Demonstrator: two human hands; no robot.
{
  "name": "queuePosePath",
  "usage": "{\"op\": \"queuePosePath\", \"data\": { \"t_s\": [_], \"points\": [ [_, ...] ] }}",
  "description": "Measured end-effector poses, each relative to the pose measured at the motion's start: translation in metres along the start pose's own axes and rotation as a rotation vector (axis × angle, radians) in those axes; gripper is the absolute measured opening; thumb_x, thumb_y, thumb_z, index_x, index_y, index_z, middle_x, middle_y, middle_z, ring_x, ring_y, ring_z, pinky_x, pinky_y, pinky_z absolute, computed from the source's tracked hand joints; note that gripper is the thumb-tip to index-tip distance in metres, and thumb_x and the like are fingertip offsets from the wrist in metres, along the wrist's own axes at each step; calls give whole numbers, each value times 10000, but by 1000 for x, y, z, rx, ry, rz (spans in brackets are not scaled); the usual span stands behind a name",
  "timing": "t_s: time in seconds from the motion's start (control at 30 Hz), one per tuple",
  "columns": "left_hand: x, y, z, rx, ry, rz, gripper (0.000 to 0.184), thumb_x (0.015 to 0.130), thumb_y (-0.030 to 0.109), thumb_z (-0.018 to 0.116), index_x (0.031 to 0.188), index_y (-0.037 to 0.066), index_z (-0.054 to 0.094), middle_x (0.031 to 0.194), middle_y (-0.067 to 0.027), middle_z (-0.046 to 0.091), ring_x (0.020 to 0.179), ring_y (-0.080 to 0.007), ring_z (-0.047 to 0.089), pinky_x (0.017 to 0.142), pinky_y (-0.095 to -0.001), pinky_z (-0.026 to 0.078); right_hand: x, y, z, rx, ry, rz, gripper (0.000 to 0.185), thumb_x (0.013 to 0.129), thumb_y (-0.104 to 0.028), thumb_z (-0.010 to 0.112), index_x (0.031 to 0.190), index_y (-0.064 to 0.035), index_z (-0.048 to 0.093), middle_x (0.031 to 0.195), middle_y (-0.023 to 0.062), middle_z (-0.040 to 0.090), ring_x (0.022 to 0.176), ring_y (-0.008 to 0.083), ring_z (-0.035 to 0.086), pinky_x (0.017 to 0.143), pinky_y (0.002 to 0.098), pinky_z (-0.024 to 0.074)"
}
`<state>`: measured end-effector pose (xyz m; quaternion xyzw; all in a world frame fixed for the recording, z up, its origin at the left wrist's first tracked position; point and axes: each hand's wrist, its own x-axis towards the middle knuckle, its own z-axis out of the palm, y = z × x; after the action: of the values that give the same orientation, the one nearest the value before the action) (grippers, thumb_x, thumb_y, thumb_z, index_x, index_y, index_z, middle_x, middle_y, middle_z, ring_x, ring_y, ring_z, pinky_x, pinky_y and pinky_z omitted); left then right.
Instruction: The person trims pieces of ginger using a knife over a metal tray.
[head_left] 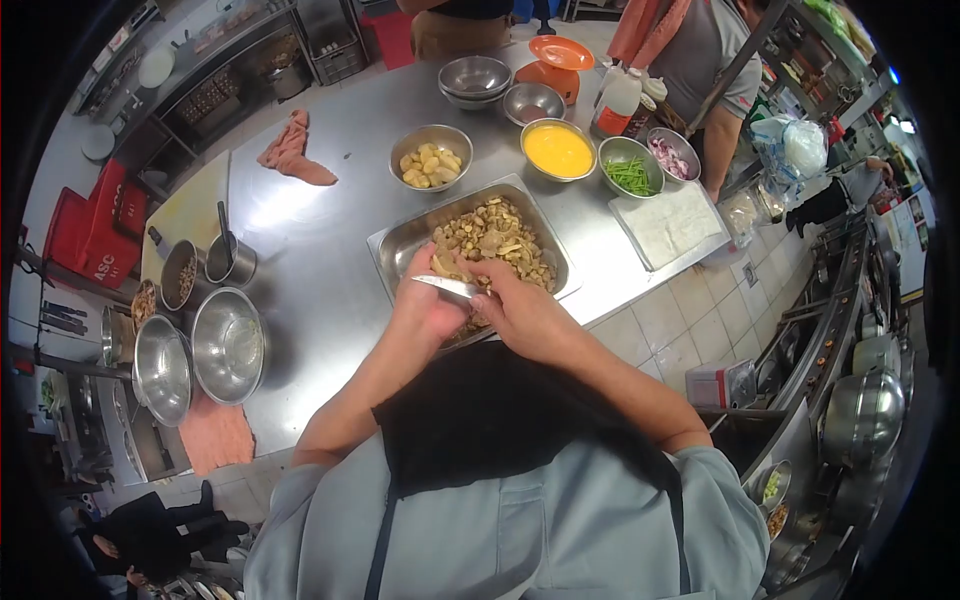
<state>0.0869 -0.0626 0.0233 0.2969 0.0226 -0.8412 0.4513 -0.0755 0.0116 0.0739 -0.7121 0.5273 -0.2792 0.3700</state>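
Note:
Over a rectangular metal tray [392, 243] of brown chopped food [500, 235], my two hands meet near its front side. My left hand [432, 305] is closed around a light brown piece of food [447, 264]. My right hand [512, 305] grips a knife, whose blade [447, 285] points left across the piece and my left palm. The knife's handle is hidden in my right fingers. Just behind the tray is a metal bowl of pale yellow chunks [430, 165].
Behind the tray stand bowls of yellow liquid [559, 150], green pieces [630, 177] and purple-white pieces [672, 157]. Large metal bowls [228, 345] and pots [231, 262] are at left. A pink cloth [294, 152] lies farther back. A person's arm [720, 145] is at the right edge.

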Motion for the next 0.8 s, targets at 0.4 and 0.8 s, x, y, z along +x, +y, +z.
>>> {"op": "queuePosePath", "data": {
  "t_s": [0.4, 0.8],
  "points": [
    [18, 9, -27, 52, 25, -198, 270, 1066, 301, 476, 1109, 75, 617, 857, -60, 663, 789, -217, 661, 726, -397, 564, 6, 40, 11, 424, -108, 54, 328, 1086, -158, 553, 1406, -98, 523, 905, 29, 620, 748, 98, 542, 665, 282, 457],
    [16, 12, -29, 47, 10, -200, 301, 1089, 369, 490, 1083, 103, 628, 860, -16, 662, 715, -149, 641, 613, -293, 536, -2, 40, 2, 238, -63, -167, 562, 1067, -56, 477, 1618, -105, 379, 1581, 186, 499, 1366, 280, 560, 1137, 362, 425]
  ]
}}
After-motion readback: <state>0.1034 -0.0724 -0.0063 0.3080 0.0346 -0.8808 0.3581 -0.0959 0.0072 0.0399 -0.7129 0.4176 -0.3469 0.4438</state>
